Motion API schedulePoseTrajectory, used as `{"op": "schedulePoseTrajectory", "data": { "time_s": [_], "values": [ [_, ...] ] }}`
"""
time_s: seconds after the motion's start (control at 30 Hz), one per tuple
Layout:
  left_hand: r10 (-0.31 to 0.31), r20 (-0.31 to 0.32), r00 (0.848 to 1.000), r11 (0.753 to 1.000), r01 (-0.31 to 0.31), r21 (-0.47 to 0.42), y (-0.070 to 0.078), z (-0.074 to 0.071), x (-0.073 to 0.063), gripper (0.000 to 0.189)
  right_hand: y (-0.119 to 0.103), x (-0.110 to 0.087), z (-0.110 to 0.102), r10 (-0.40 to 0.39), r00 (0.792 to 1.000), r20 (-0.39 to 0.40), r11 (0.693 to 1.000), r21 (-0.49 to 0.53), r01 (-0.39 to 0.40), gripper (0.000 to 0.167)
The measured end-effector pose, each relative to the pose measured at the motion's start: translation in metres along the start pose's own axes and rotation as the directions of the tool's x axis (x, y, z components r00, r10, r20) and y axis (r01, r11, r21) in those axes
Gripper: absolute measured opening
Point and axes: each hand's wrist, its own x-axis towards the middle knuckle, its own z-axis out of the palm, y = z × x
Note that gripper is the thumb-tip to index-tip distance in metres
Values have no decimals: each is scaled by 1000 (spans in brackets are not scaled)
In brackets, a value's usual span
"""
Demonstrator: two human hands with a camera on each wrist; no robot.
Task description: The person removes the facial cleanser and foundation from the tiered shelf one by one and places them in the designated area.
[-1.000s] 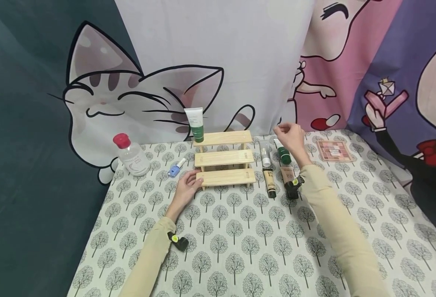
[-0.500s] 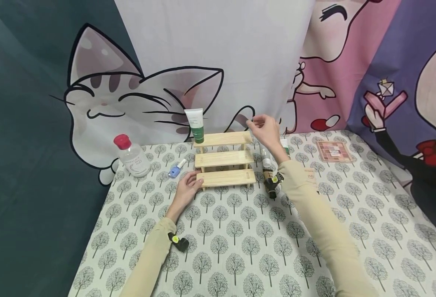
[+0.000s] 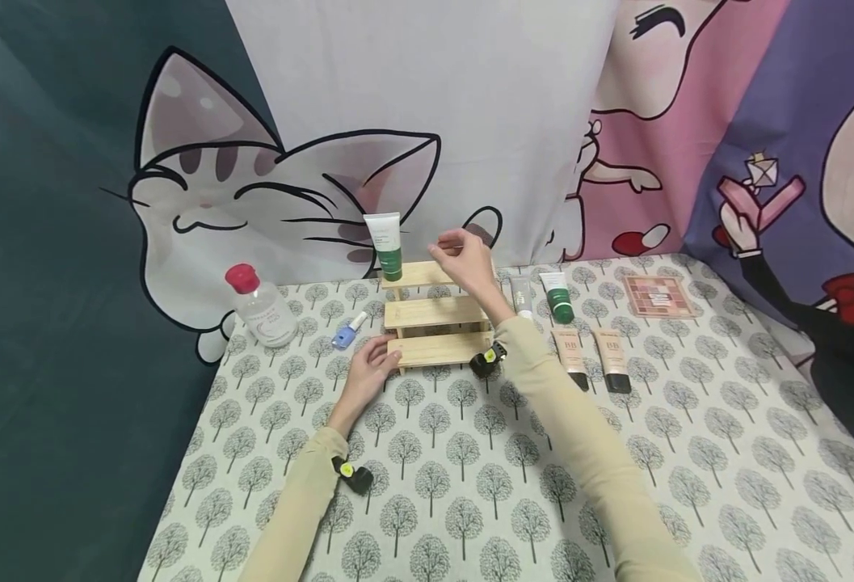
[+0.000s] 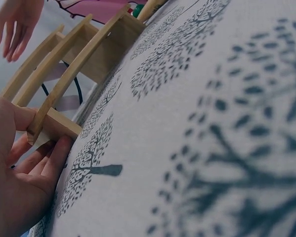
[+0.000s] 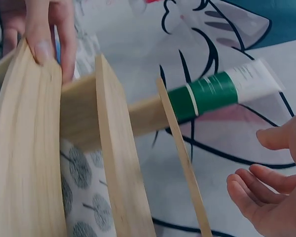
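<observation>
A three-tier wooden display stand (image 3: pixel 437 310) sits at the back of the table. My left hand (image 3: pixel 370 373) grips the left end of its lowest step, thumb on top and fingers underneath, as the left wrist view shows. On the left end of the top step a green-and-white squeeze tube (image 3: pixel 389 246) stands upright on its cap. My right hand (image 3: pixel 466 260) hovers over the right part of that top step, thumb and fingers apart. Nothing is between those fingers (image 5: pixel 256 185) in the right wrist view.
Left of the stand are a clear bottle with a red cap (image 3: pixel 261 307) and a small blue bottle (image 3: pixel 349 331). To the right lie a grey tube (image 3: pixel 521 294), another green-and-white tube (image 3: pixel 557 297), two BB cream tubes (image 3: pixel 570 352) and a makeup palette (image 3: pixel 659 297).
My right hand has moved left from above the lying tubes to above the top step, its forearm now covering the yellowish tube. The left hand keeps its grip on the stand.
</observation>
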Motion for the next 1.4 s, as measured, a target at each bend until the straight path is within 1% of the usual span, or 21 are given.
{"op": "schedulePoseTrajectory", "data": {
  "time_s": [0.2, 0.27, 0.33, 0.43, 0.53, 0.7, 0.83, 1.0, 1.03, 1.17, 1.23, 1.27, 1.4],
  "values": [
    [2, 0, 1000, 1000, -2, -6, -1, 2, 0, 46, -2, -2, 21, 1, 995, 102, 997, 71, -9, 46],
    [4, -2, 1000, 1000, -4, 7, 0, 3, 0, 46, -3, -3, 27, -1, 993, 122, 996, 87, -10, 47],
    [2, -1, 1000, 1000, -2, 10, 2, 5, -1, 45, -4, -4, 33, -13, 992, 123, 995, 103, 0, 48],
    [-1, 6, 1000, 1000, 1, 20, 5, 6, -1, 46, -7, -5, 41, -22, 993, 116, 991, 130, 7, 50],
    [-13, 13, 1000, 1000, 13, 17, 7, 7, -3, 46, -9, -5, 48, -42, 994, 100, 990, 136, 28, 50],
    [-10, 17, 1000, 1000, 10, 21, 6, 7, -3, 47, -11, -3, 59, -72, 995, 73, 991, 116, 63, 45],
    [-2, 16, 1000, 999, 1, 38, 5, 7, -3, 46, -11, -3, 63, -67, 996, 58, 992, 111, 60, 41],
    [4, 15, 1000, 999, -4, 39, 5, 7, -4, 46, -11, -3, 65, -51, 998, 47, 992, 121, 45, 41],
    [-4, 18, 1000, 999, 4, 33, 8, 7, -6, 47, -11, -3, 65, -46, 998, 42, 991, 126, 40, 41],
    [-4, 14, 1000, 1000, 3, 29, 8, 5, -5, 47, -11, -4, 65, -35, 999, 18, 988, 153, 32, 41],
    [-2, 10, 1000, 1000, 2, 31, 8, 4, -5, 47, -11, -4, 63, -42, 999, 3, 987, 156, 41, 40],
    [8, 5, 1000, 999, -8, 34, 5, 4, -4, 47, -11, -4, 62, -45, 999, -3, 986, 159, 44, 40],
    [8, -1, 1000, 999, -8, 32, 5, 1, -4, 47, -11, -4, 57, -55, 998, -21, 985, 163, 58, 40]
  ]
}}
